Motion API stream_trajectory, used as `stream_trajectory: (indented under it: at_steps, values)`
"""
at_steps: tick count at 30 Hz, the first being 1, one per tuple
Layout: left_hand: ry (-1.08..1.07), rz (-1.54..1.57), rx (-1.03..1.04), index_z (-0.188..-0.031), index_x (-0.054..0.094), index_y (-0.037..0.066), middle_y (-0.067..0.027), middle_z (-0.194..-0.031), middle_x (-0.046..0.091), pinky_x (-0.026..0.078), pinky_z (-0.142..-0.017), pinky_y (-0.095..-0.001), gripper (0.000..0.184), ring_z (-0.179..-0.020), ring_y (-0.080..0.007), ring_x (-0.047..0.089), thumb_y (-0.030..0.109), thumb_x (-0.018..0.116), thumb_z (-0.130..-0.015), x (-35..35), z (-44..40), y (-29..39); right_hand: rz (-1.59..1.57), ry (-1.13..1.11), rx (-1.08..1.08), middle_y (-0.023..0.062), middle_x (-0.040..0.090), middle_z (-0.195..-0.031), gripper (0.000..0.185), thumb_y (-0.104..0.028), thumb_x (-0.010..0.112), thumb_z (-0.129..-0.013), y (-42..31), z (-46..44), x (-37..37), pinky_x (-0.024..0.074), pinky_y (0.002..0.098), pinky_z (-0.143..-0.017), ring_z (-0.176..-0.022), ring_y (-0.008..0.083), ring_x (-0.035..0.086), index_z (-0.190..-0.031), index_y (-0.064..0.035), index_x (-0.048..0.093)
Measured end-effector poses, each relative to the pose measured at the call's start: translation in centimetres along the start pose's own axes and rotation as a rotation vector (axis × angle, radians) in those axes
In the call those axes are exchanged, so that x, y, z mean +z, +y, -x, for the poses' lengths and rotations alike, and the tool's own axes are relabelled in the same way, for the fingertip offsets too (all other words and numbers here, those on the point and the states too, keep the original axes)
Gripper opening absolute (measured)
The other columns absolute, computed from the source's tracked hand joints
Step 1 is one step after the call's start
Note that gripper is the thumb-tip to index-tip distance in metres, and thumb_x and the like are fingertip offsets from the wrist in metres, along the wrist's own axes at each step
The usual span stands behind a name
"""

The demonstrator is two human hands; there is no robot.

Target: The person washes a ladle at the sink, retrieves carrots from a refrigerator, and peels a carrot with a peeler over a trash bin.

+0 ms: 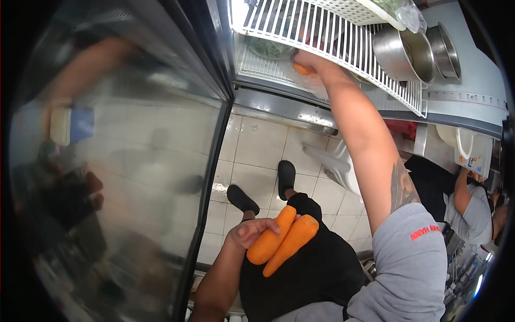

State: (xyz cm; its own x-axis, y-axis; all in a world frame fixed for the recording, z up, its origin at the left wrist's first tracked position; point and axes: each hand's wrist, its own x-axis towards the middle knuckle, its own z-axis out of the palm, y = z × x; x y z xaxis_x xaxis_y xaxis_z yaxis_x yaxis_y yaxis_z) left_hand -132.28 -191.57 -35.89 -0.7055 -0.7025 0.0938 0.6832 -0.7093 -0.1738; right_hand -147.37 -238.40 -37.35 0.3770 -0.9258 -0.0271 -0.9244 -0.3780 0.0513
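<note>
My left hand (256,231) is wrapped round two carrots, a thick one (272,236) and a longer, tapering one (292,242), held low in front of my dark apron. My right arm reaches up into the open fridge, beneath a white wire shelf (332,40). There my right hand (310,60) is partly hidden by the shelf, with its fingers at an orange carrot (303,69) beside a clear plastic bag (313,81). Leafy greens (268,48) lie to the left of that hand.
The glass fridge door (145,161) stands open at the left. Metal pots (403,52) sit on the wire shelf at the upper right. A white plastic stool (343,165) is on the tiled floor below the fridge. Another person (472,214) is at the far right.
</note>
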Motion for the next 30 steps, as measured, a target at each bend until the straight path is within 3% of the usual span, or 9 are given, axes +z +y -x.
stream_trajectory:
  at_steps: [3,5,10,18,30]
  values:
    - [0.005,0.001,-0.002,-0.126,0.053,0.002,-0.0205,-0.157,0.008,0.033,-0.111,-0.0420,0.080,-0.141,-0.0358,0.027,0.060,0.073,-0.075,0.2,0.0,0.0,-0.169,0.204,0.104,0.0180,0.067,-0.104,0.040,-0.014,0.067,-0.072,-0.8,0.7,2.0,0.0516,0.0451,-0.086,-0.097,0.0343,0.065,-0.111,-0.0073,0.063]
    - [0.014,-0.014,0.003,-0.126,0.053,0.002,-0.0204,-0.157,0.008,0.033,-0.111,-0.0421,0.079,-0.141,-0.0359,0.027,0.059,0.073,-0.075,0.1,0.0,0.2,-0.133,0.077,0.102,0.0182,0.067,-0.104,0.040,-0.017,0.067,-0.073,-1.1,0.5,2.0,0.0513,0.0442,-0.087,-0.097,0.0347,0.064,-0.112,-0.0067,0.063]
    - [0.013,0.011,0.022,-0.127,0.053,0.002,-0.0202,-0.157,0.008,0.034,-0.110,-0.0420,0.080,-0.140,-0.0358,0.028,0.059,0.073,-0.075,0.1,0.5,0.0,-0.377,0.003,0.092,0.0171,0.064,-0.115,0.049,-0.027,0.068,-0.078,0.3,-0.5,5.3,0.0488,0.0410,-0.091,-0.105,0.0324,0.061,-0.121,-0.0060,0.060]
    - [0.046,0.003,-0.032,-0.127,0.053,0.001,-0.0198,-0.156,0.011,0.035,-0.110,-0.0416,0.081,-0.139,-0.0349,0.030,0.060,0.074,-0.074,-0.8,2.2,0.5,-0.014,0.075,0.066,0.0166,0.061,-0.120,0.050,-0.027,0.067,-0.079,0.3,-2.7,3.0,0.0459,0.0411,-0.095,-0.111,0.0323,0.057,-0.124,-0.0077,0.058]
    - [0.097,-0.085,0.016,-0.127,0.054,0.002,-0.0213,-0.157,0.010,0.031,-0.111,-0.0405,0.082,-0.141,-0.0351,0.027,0.063,0.070,-0.076,0.3,2.6,2.2,0.033,0.044,0.072,0.0157,0.056,-0.129,0.052,-0.028,0.066,-0.080,1.5,-3.2,2.4,0.0414,0.0414,-0.101,-0.119,0.0321,0.052,-0.128,-0.0103,0.056]
